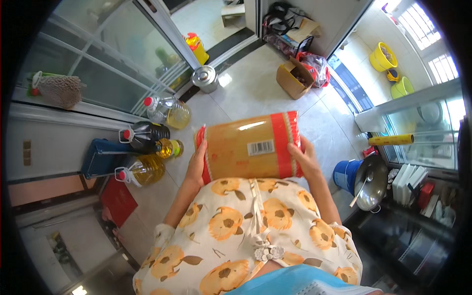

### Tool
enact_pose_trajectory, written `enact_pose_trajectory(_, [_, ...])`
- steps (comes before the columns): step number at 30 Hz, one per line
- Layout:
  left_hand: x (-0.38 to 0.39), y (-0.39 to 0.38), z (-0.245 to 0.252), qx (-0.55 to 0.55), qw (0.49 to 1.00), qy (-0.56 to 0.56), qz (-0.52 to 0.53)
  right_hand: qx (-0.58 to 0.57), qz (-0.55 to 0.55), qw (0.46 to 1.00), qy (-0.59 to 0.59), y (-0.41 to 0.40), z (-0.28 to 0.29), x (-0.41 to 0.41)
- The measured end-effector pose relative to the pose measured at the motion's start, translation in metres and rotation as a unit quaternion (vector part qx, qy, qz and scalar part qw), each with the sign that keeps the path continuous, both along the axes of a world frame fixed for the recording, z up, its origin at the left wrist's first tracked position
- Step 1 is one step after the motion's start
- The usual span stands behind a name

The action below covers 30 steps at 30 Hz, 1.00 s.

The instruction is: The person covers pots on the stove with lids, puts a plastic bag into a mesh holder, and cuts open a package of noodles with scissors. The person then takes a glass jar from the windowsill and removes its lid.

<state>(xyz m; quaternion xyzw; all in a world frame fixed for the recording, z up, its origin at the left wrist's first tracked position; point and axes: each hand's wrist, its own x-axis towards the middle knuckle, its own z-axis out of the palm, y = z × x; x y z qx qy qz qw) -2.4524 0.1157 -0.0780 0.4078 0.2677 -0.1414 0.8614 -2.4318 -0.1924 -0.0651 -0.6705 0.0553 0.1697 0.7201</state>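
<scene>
A large sealed plastic package (236, 147) with red end bands and a white barcode patch spans the space between my hands, just in front of my torso. Its contents look tan and finely stranded, perhaps dry noodles. My left hand (197, 162) grips the left end, thumb on the upper face and fingers hidden beneath. At the right end my right hand (306, 156) holds on the same way, its thumb lying over the red band. The package is roughly level, tilted slightly up at the right.
Several plastic oil jugs (147, 169) stand on the floor at left, near a lidded metal pot (205, 78). An open cardboard box (295, 78) sits ahead beside a red plastic bag (313, 68). At right are a wok (370, 182) with a ladle and a blue bucket (346, 175).
</scene>
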Motion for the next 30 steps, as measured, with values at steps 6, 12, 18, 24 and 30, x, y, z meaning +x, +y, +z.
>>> enact_pose_trajectory(6, [0.139, 0.019, -0.002, -0.084, 0.994, -0.009, -0.065, 0.027, -0.074, 0.997, -0.007, 0.014, 0.013, 0.108])
enact_pose_trajectory(12, [0.259, 0.021, 0.011, -0.035, 0.993, -0.029, -0.106, 0.044, -0.076, 0.996, 0.022, 0.009, 0.002, 0.219])
enact_pose_trajectory(18, [0.372, 0.004, 0.021, 0.006, 0.998, -0.012, -0.069, 0.081, -0.057, 0.995, 0.017, -0.002, -0.002, 0.348])
enact_pose_trajectory(24, [0.467, -0.020, 0.028, 0.010, 0.998, -0.062, 0.028, 0.005, 0.050, 0.998, -0.037, -0.020, 0.021, 0.496])
enact_pose_trajectory(30, [0.551, 0.000, 0.023, 0.056, 0.995, 0.018, 0.076, 0.072, 0.082, 0.994, 0.023, 0.005, -0.005, 0.619])
